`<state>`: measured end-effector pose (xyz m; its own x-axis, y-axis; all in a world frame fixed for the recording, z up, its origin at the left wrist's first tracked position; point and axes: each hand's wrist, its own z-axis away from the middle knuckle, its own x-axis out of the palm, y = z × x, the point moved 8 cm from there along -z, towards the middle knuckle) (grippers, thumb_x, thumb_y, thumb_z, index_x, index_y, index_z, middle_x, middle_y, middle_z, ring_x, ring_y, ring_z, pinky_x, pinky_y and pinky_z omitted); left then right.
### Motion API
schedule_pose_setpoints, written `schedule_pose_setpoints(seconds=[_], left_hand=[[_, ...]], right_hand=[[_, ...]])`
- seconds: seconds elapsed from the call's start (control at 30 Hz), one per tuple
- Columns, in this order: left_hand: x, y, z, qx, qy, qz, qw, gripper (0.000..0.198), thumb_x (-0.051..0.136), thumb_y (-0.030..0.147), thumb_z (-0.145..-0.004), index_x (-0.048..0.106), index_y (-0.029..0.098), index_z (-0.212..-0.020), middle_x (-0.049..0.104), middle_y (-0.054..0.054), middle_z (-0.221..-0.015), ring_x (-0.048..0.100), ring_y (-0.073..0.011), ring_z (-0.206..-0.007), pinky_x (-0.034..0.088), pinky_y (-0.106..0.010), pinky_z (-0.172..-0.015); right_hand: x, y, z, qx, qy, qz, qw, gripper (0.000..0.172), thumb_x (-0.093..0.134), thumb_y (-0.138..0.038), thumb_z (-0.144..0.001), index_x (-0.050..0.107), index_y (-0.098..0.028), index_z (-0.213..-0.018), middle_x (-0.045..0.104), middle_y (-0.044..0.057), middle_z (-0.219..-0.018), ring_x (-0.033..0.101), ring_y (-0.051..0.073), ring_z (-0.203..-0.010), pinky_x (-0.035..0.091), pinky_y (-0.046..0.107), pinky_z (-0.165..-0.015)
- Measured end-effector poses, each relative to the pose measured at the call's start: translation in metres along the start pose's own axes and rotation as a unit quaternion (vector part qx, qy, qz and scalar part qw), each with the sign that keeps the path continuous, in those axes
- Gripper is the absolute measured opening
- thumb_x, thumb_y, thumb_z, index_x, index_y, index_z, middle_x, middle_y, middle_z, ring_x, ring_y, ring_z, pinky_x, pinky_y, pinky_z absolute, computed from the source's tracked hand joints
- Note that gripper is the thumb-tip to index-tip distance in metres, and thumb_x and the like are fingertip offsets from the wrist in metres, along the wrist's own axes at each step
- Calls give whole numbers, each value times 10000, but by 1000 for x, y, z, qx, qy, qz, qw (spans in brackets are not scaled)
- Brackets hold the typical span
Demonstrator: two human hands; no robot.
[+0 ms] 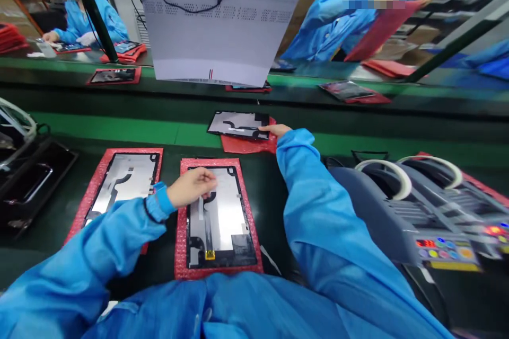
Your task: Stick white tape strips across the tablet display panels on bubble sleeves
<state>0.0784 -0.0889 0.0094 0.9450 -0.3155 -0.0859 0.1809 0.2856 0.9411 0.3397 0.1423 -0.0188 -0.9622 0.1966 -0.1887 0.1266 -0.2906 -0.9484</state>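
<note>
A display panel (226,212) with a silver back, black border and dark flex cable lies on a red bubble-wrap sleeve (182,243) directly before me. Over its upper part is my left hand (194,186), fingers curled together; whatever is between them, if anything, I cannot make out. A pale strip (201,209) shows just beneath those fingers. Farther out, my right hand (277,130) grips the right end of a second display panel (237,123). That panel sits askew over another red sleeve (246,144) at the green belt's near edge.
A third panel (131,175) lies on red wrap at left. Grey machines with white hoops (397,180) and lit buttons stand at right; a black glossy device (35,180) is far left. A monitor (218,32) hangs ahead. Co-workers in blue sit across the line.
</note>
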Motion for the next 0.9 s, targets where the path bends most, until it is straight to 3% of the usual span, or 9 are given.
schedule_pose_setpoints(seconds=[0.1, 0.2, 0.3, 0.43, 0.47, 0.53, 0.63, 0.77, 0.9], left_hand=[[37, -10, -23, -110, -49, 208, 971, 254, 674, 349, -780, 565, 121, -811, 663, -76, -770, 650, -128, -680, 529, -284, -757], [56, -4, -41, -127, -35, 345, 929, 427, 618, 528, -784, 587, 107, -852, 685, -145, -863, 674, -221, -915, 517, -334, -879], [44, 9, -51, -29, 25, 453, 891, 490, 626, 575, -744, 619, 124, -937, 700, -132, -944, 643, -260, -1026, 492, -392, -942], [2, -15, -32, -11, 186, 469, 863, 242, 738, 288, -648, 630, 116, -780, 699, -67, -695, 692, -244, -823, 538, -390, -842], [-6, -23, -23, -25, 219, 451, 865, 171, 723, 225, -634, 616, 115, -711, 673, -48, -612, 694, -234, -758, 547, -377, -809], [-17, -35, -6, -47, 247, 416, 874, 102, 671, 163, -627, 578, 126, -605, 618, -19, -503, 684, -215, -670, 556, -356, -762], [-19, -40, 14, -35, 227, 384, 894, 92, 640, 149, -607, 555, 143, -573, 602, 1, -478, 674, -201, -643, 557, -345, -741], [-17, -39, 34, 5, 193, 306, 932, 128, 695, 178, -565, 606, 141, -649, 663, -2, -591, 675, -208, -743, 536, -356, -814], [-13, -42, 41, 31, 116, 237, 964, 288, 762, 311, -563, 655, 139, -768, 717, -43, -774, 657, -232, -908, 483, -376, -913]], right_hand=[[35, -4, 43, 58, -44, -134, 988, 123, 605, -70, -695, 535, -155, -639, 603, -3, -557, 636, 162, -623, 575, 339, -644], [56, -14, 102, 11, -34, -236, 971, 123, 564, -85, -706, 520, -180, -642, 615, -21, -570, 635, 148, -614, 574, 303, -660], [56, -14, 173, -64, -58, -266, 960, 79, 628, -143, -698, 579, -188, -741, 663, -35, -669, 644, 134, -647, 564, 270, -669], [43, 7, 239, -54, -274, -46, 959, 229, 781, -262, -609, 639, -164, -759, 668, -1, -633, 629, 138, -568, 532, 244, -544], [33, 19, 244, -22, -305, 36, 952, 234, 810, -243, -571, 634, -147, -692, 651, 10, -580, 608, 131, -513, 512, 230, -499], [-1, 27, 235, 1, -245, 107, 964, 233, 813, -229, -588, 598, -140, -595, 614, 13, -507, 558, 96, -438, 466, 190, -439], [-27, 23, 220, 1, -123, 29, 992, 257, 691, -354, -765, 592, -150, -643, 604, 11, -516, 527, 66, -419, 431, 163, -416], [19, 33, 236, 73, -187, -38, 979, 336, 597, -465, -815, 599, -153, -689, 593, 12, -514, 525, 97, -422, 409, 200, -403], [34, 33, 249, 17, -145, -46, 988, 301, 701, -318, -727, 506, -173, -548, 520, -38, -465, 467, 82, -420, 379, 207, -438]])
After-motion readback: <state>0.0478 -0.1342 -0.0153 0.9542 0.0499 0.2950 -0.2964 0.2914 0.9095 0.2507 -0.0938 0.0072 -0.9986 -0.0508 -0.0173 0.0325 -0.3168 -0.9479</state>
